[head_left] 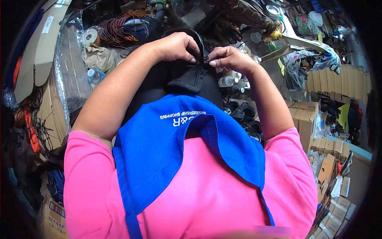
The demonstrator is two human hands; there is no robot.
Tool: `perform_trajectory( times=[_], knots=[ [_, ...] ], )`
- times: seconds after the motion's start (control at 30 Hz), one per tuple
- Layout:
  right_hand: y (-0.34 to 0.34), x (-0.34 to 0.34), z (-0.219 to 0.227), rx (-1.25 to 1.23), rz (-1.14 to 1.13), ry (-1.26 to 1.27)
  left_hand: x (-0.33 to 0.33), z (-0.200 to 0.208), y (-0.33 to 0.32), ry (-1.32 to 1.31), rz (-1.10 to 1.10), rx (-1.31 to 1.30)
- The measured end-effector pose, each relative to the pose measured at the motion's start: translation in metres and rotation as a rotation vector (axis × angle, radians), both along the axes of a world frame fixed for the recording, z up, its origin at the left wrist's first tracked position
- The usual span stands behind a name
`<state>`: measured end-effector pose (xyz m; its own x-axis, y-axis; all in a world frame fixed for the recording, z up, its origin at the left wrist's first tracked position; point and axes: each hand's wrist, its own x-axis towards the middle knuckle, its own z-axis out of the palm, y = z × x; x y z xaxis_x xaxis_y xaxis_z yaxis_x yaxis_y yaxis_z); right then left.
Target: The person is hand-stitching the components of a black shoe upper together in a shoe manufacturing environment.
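Note:
A black shoe [187,81] with stitching along its edge rests over my lap, beyond the blue apron [155,139]. My left hand [180,47] is closed on the shoe's left side, its thumb and fingers bent at the opening. At the right edge of the shoe, my right hand [230,59] makes a pinch with thumb and forefinger. A thin dark strand seems to run near those fingertips, but what they hold is too small to make out. Both hands are close together, a small gap between them.
A bundle of brown cord [121,28] and a thread spool [91,36] lie at the far left. Plastic bottles [229,81] are just right of the shoe. Stacked cardboard [338,81] and boxes [303,119] stand at right; a clear plastic sheet [71,63] hangs at left.

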<state>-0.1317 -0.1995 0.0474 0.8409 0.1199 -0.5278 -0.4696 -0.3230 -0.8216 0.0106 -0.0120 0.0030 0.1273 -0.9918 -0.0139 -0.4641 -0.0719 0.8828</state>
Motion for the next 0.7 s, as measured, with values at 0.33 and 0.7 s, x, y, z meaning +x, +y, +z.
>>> perform_trajectory(
  times=[0.33,0.7],
  knots=[
    [0.028,-0.012,-0.01,-0.389,-0.015,-0.484,-0.014,0.006,0.014,-0.302,0.297,-0.199],
    [0.032,-0.033,-0.004,-0.73,0.12,-0.64,-0.066,0.022,0.082,-0.164,0.62,-0.178]
  ],
)
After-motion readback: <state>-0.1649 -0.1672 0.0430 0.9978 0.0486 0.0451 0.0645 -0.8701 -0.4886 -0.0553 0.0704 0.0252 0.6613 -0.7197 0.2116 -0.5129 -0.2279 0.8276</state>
